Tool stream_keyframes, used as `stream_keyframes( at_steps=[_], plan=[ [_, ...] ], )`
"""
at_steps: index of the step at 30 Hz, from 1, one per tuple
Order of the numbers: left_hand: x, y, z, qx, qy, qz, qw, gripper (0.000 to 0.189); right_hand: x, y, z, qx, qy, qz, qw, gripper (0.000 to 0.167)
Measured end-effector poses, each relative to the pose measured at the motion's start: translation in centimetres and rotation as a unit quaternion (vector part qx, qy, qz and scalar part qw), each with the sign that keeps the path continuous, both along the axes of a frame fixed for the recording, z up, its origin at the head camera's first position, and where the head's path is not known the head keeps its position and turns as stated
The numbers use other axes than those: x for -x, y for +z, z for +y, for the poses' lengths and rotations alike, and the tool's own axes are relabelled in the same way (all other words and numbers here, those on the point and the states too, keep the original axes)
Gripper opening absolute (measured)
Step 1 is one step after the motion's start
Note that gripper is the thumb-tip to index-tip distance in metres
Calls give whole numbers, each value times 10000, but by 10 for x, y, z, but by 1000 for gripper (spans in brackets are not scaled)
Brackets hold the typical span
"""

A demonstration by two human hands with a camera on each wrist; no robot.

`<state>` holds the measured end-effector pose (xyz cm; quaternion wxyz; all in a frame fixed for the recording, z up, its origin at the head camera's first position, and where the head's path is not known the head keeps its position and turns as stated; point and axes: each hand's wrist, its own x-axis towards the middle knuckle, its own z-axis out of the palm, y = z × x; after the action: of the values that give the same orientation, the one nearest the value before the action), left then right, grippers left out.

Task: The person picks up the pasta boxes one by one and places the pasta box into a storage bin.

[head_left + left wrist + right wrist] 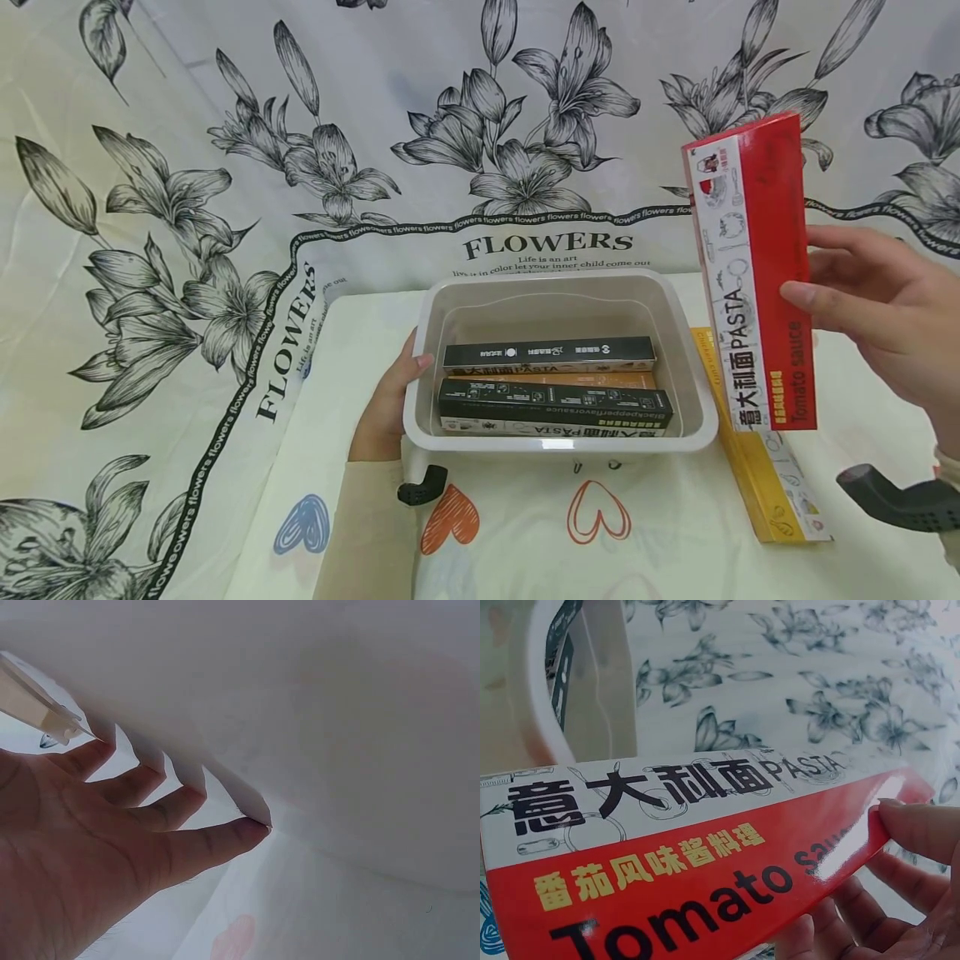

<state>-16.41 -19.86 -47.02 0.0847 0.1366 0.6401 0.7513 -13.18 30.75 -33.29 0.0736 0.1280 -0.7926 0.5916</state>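
My right hand holds a red and white pasta box by its right edge, thumb on the front, fingers behind. It stands nearly upright above the table, right of a beige plastic bin. "Tomato sauce" reads on its red half. My left hand grips the bin's left side, its thumb over the rim. In the left wrist view, the fingers reach out against the outer wall. Inside the bin lie a black pepper pasta box in front and another dark-edged pasta box behind, with an orange surface between.
A yellow pasta box lies aslant on the table at the bin's right, partly hidden by the red one. The white tablecloth has printed hearts. Behind hangs a flower-printed cloth.
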Motion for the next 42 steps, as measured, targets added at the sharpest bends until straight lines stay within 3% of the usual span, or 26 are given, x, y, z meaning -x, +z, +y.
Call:
stream_keyframes(
  at_steps=[10,15,26,42],
  plan=[
    [3,1,2,-113,110,-98,9998,86,3,20,-17,-727,-115,118,9972,65],
    [4,1,2,-97,128,-108,9998,86,3,26,-26,-817,-126,145,9965,63],
    [2,1,0,-144,-154,10,9998,81,5,45,-45,-893,-126,161,9958,61],
    [4,1,1,-152,-99,-7,9998,83,10,62,-68,-884,241,256,9955,62]
  ],
)
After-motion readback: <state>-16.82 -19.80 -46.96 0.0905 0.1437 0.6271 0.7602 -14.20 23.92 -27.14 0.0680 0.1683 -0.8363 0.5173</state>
